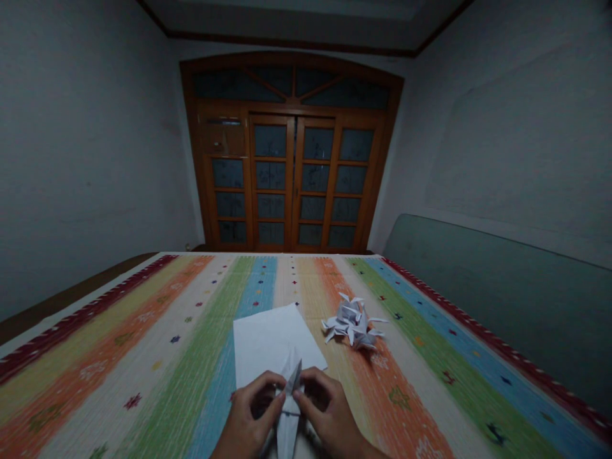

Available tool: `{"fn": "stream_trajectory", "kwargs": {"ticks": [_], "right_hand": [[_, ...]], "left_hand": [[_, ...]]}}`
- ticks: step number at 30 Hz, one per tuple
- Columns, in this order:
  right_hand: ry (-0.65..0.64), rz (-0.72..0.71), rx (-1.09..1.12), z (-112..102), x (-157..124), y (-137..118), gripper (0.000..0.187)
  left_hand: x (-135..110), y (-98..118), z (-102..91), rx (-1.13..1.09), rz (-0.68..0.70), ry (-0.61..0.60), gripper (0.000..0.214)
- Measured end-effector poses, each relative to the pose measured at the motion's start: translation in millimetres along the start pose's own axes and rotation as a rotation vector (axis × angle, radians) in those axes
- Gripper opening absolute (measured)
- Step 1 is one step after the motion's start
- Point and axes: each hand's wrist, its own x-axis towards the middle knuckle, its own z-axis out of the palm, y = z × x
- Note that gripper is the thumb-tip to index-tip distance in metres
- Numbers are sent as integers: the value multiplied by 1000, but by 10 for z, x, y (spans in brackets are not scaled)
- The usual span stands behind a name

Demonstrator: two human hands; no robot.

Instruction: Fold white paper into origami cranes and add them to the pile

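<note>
A narrow piece of folded white paper [288, 426] is held upright between my two hands near the front of the table, its pointed flaps reaching up and down. My left hand [253, 408] pinches its left side with thumb and forefinger. From the right, my right hand [329, 405] pinches the same piece in the same way. Just behind the fingers lies white paper [268, 338] in a flat square. To its right sits a pile of folded paper cranes [354, 324], their points sticking out in several directions.
A striped, patterned cloth [182, 357] covers the table. Along the right side runs a grey-green padded backrest [502, 287]. Beyond the far table edge stands a wooden door [291, 172] with glass panes, between pale walls.
</note>
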Motion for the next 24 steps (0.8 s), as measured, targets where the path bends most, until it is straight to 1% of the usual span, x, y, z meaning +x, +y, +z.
{"fn": "stream_trajectory", "kwargs": {"ticks": [2,6,11,14,19,21,24], "right_hand": [[-1,-12,8,-2,-1,6,38],[-17,-53,39,-18,-3,18,37],[-18,-134,-26,-40,-9,12,30],[-29,-163,-67,-43,-13,-20,24],[-28,-176,-79,-49,-15,-50,22],[-7,-175,-69,-50,-13,-41,22],[16,-151,-62,-43,-15,-9,21]], "left_hand": [[16,6,-3,-39,-8,-13,35],[38,63,-5,-128,-4,-88,32],[55,90,5,-178,4,-104,34],[48,84,0,-149,22,-95,38],[-1,83,1,-24,26,-76,40],[-14,77,12,16,32,-75,38],[-20,65,21,77,67,-18,30]]}}
